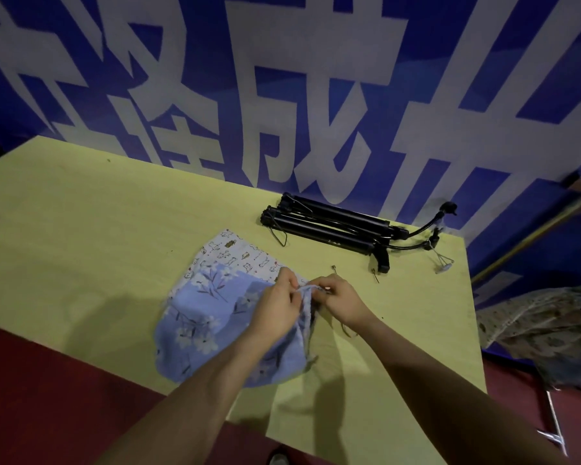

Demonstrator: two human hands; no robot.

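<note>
A light-blue flowered cloth (208, 317) of soft woven fabric lies rumpled on the pale yellow-green surface (81, 229), in front of and to the left of the black folded metal stand (329, 226), which lies along the far edge. The left hand (277, 305) and the right hand (341, 302) meet at the cloth's right-hand edge, on the near side of the stand. Each grip is narrow: thumb and fingers pinch a gathered ridge of the blue fabric, with the two hands almost touching. The pinched edge is lifted slightly off the surface, and the rest of the cloth trails down and left under the left forearm.

A white cotton cloth printed with small cartoon animals (235, 255) lies flat under the blue one, and its bare corner points toward the stand's left end. Two small metal pins (334, 268) lie on the surface between the hands and the stand.

Behind the stand hangs a blue banner with large white characters (316, 95). To the stand's right, off the surface, lies a heap of patterned fabric (544, 323).
</note>
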